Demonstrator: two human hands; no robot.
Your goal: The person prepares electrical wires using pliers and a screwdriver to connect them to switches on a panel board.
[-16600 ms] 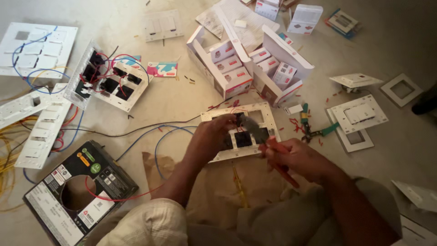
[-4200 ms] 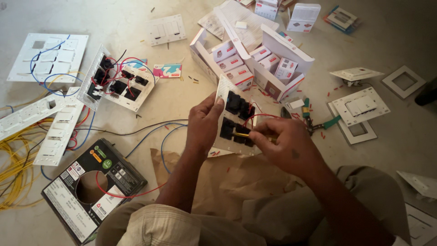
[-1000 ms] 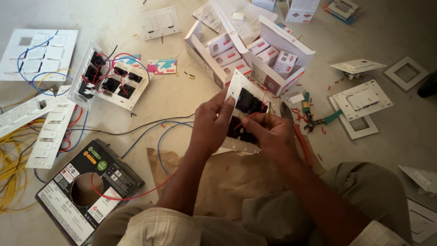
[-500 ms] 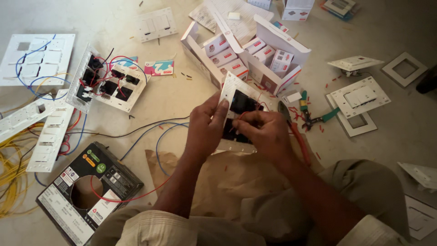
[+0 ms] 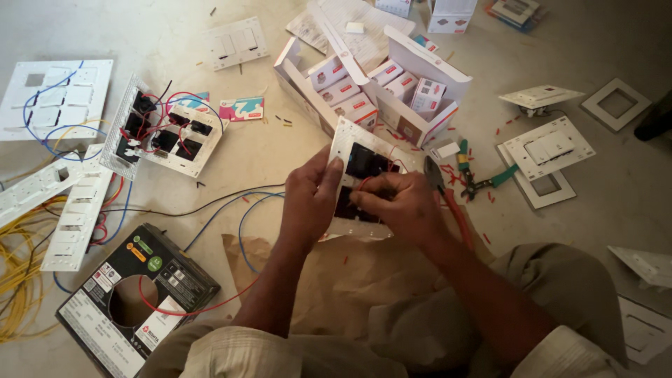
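Near the centre of the frame, the left hand (image 5: 311,199) gripped the left edge of a white switch plate (image 5: 364,175), thumb on its back and fingers curled behind, holding it tilted with its black module backs facing the camera. The right hand (image 5: 399,206) lay against the plate's back, fingertips pinched closed on a short red wire (image 5: 374,180) among the modules. Just right of that hand, red-handled pliers (image 5: 448,203) lay on the floor, with green-handled cutters (image 5: 483,180) beside them amid red insulation scraps. Below the hands, brown paper (image 5: 336,280) covered the person's lap. Above, toward the upper centre, stood an open white carton (image 5: 392,84) of small boxed switches. At the left lay a second wired plate (image 5: 164,133) with red and black leads, white blank plates (image 5: 56,98) and yellow cable (image 5: 17,273). At the lower left sat a dark wire-coil box (image 5: 136,294) feeding red wire. White frames (image 5: 549,150) lay at the right. The surface was a pale grey concrete floor (image 5: 140,35), strewn with clippings.
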